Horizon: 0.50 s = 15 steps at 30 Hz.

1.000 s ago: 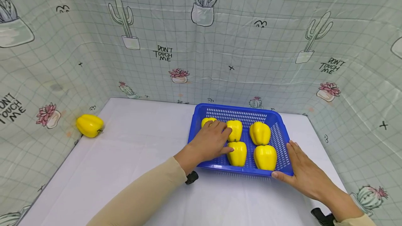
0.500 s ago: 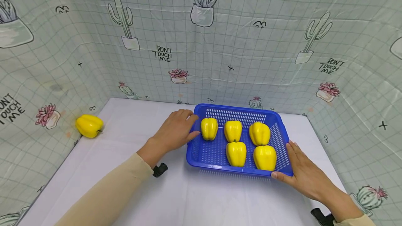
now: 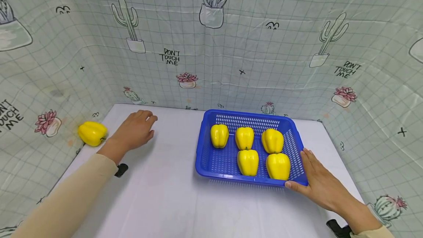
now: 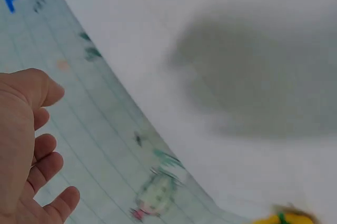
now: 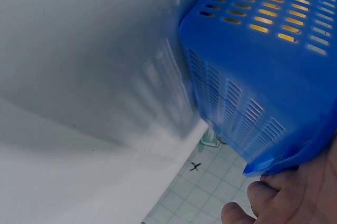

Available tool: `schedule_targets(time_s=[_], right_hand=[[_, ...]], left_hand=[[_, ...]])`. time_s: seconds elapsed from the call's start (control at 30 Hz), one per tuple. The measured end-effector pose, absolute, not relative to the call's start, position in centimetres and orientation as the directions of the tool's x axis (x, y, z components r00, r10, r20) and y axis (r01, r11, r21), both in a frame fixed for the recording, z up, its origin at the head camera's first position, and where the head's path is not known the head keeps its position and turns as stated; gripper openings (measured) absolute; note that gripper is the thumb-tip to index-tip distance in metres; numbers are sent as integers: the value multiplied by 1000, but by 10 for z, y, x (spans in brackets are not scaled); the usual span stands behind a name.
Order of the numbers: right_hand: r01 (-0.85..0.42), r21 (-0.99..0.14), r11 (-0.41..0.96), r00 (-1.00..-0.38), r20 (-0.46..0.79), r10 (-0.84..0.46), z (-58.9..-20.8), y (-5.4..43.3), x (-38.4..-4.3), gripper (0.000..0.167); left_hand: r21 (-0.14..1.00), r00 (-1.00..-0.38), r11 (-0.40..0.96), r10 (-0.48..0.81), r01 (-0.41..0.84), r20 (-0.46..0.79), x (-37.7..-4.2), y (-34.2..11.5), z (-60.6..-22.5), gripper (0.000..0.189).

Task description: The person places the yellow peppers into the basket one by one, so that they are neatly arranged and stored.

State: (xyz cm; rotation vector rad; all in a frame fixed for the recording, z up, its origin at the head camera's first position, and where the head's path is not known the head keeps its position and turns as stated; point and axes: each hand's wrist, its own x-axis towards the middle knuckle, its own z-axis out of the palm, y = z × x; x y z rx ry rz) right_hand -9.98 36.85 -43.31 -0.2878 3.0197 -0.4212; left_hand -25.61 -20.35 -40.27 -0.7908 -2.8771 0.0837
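My left hand [image 3: 133,129] is over the left part of the white table, holding nothing, its fingers loosely bent. Close by, left of its wrist, lies a yellow bell pepper [image 3: 93,133] on its side at the table's left edge; its green stem [image 4: 283,217] peeks in at the bottom of the left wrist view. My right hand [image 3: 322,183] rests against the right front corner of a blue plastic basket [image 3: 228,177], fingers straight along the right side and thumb at the front rim. Several yellow bell peppers stand inside, among them one at the back left [image 3: 219,136] and one at the front right [image 3: 278,166].
A cloth with a grid and cactus prints [image 3: 244,47] hangs behind and along both sides of the table. The white tabletop [image 3: 165,194] stretches between the loose pepper and the basket, and in front of it.
My left hand has drawn out of the basket and travelled left to near the loose pepper, uncovering the back left pepper in the basket. The right hand stays at the basket's corner.
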Motion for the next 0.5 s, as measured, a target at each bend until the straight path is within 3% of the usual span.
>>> schedule_targets(time_s=[0.27,0.5], right_hand=[[-179,-278,944,-979,-42,-198,-433,368,-100,118],[-172,-272,947,-980,-50,-192,-433,368,-99,118]], left_hand=[[-164,-915,904,403,396,13,-262,-265,-407,56],[-176,-938,921,347,346,-31,-260,-302,-404,43]])
